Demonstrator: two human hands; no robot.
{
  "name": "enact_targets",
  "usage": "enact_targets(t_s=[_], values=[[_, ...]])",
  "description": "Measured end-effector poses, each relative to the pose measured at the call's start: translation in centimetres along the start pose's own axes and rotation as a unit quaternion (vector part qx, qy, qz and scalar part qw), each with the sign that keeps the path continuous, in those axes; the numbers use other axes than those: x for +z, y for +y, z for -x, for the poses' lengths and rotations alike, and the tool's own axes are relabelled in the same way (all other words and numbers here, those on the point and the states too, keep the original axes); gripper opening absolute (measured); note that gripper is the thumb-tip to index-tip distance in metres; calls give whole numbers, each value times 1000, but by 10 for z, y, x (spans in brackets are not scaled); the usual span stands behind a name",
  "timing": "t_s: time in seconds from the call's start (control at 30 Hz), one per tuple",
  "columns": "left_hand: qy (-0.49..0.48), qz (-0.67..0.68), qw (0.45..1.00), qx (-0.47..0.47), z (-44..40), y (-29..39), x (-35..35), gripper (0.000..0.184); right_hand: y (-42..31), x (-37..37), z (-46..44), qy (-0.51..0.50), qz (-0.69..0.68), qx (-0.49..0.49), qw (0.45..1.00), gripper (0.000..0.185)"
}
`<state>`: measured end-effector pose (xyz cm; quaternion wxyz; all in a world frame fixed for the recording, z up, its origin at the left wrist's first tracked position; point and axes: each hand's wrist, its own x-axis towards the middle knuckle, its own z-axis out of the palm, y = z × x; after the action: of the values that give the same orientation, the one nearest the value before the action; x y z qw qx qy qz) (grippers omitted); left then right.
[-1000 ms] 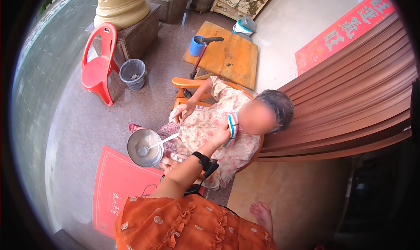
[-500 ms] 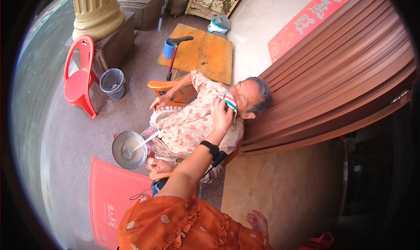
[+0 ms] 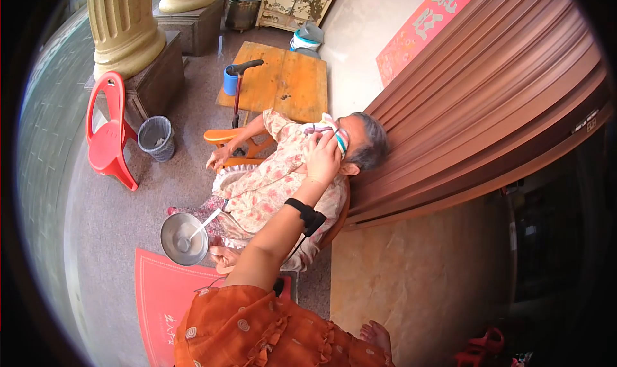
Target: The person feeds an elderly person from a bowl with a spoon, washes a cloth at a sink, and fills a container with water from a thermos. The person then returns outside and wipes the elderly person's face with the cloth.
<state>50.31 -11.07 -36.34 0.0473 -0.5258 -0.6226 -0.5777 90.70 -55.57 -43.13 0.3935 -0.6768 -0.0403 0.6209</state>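
Note:
My left hand [image 3: 324, 156] is closed on a striped cloth [image 3: 326, 124] and presses it against the face of a seated person [image 3: 270, 168]. A black band [image 3: 307, 216] circles my left wrist. My right hand [image 3: 375, 335] hangs low beside my orange clothing, fingers apart and holding nothing. A metal bowl [image 3: 168, 238] with pale contents sits by the seated person's knees, close to their hand [image 3: 223, 256]. In the bowl rests a spoon [image 3: 204, 222] with a white handle. What supports the bowl cannot be made out.
Past the seated person stand a wooden table [image 3: 289, 78], a blue cup [image 3: 231, 81] and a walking stick [image 3: 238, 97]. At left are a red chair [image 3: 106, 142] and a waste bin [image 3: 156, 139]. A brown door [image 3: 488, 103] rises behind their head; a red mat [image 3: 160, 283] lies below.
The cloth has spread over more of the person's face, with my left hand still gripping it. The whole view has shifted slightly. My right hand stays low, its fingers a little more bent.

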Motion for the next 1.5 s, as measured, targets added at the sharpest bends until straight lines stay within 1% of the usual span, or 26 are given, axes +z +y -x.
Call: enact_targets(t_s=[0.17,0.27,0.33,0.37,0.43,0.47,0.53,0.57,0.63,0.67,0.7,0.77,0.83,0.87,0.9,0.93,0.97,1.03,1.07,1.17,1.23,1.3,1.33,1.37,1.43,1.5], values=[[-17,13,998,55,34,-23,-6,21,3,12,-8,-20,-28,-6,999,15],[-36,12,999,29,56,-38,-17,17,3,21,-9,-10,-16,0,1000,14],[-42,15,998,-52,56,-43,-30,14,-4,28,-8,-9,-28,14,999,12],[-41,16,998,-50,44,-46,-30,14,-5,25,-15,-11,-29,12,999,12],[58,35,998,-12,13,-50,-31,13,-1,12,-21,-79,-77,22,994,9],[41,48,998,4,-8,-43,-35,13,0,12,-20,-78,-78,24,994,9],[-17,80,996,27,-45,-37,-23,18,-6,30,-13,9,-56,10,998,10],[-18,81,996,29,-57,-37,-15,18,-5,32,-14,9,-59,10,998,10],[-252,65,965,20,-76,-33,4,25,-8,33,-18,48,-50,9,998,9],[-285,72,956,-27,-77,-45,21,31,-5,27,-20,50,-53,9,997,9],[-288,73,954,-26,-82,-47,21,31,-3,20,-21,17,-65,13,998,9],[-368,18,919,-136,-101,-48,22,34,-5,16,-26,-18,-83,14,996,8],[-373,10,919,-127,-116,-42,23,36,-5,15,-24,63,-62,50,995,11],[-381,30,923,-52,-124,-34,20,35,1,0,-36,63,-65,51,995,11],[-386,50,921,23,-129,-29,19,34,20,-45,-68,-63,-162,91,981,16],[-386,48,917,83,-130,-23,21,33,33,-69,-85,-186,-254,130,940,20],[-390,45,916,81,-129,-25,30,33,27,-55,-74,-185,-255,134,939,20],[-421,49,903,73,-120,-37,50,36,0,-4,-33,32,-92,51,994,27],[-465,58,883,-9,-120,-42,43,38,2,-7,-38,30,-91,54,994,27],[-437,134,890,-11,-72,-130,71,40,2,-9,-55,48,-65,27,996,31],[-396,143,898,128,-26,-158,56,45,-4,-2,-53,71,-33,16,997,38],[-206,311,928,-2,31,-137,50,45,-4,-4,-55,48,-11,14,999,42],[-198,407,878,-153,51,-130,50,45,-4,-3,-57,27,10,7,1000,45],[-183,490,797,-301,69,-122,50,46,-4,-4,-58,26,9,10,1000,45],[-155,432,810,-364,75,-53,9,47,-4,-3,-63,2,-6,-2,1000,47],[-124,259,946,-147,97,-47,23,51,-13,5,-68,19,6,1,1000,43]])
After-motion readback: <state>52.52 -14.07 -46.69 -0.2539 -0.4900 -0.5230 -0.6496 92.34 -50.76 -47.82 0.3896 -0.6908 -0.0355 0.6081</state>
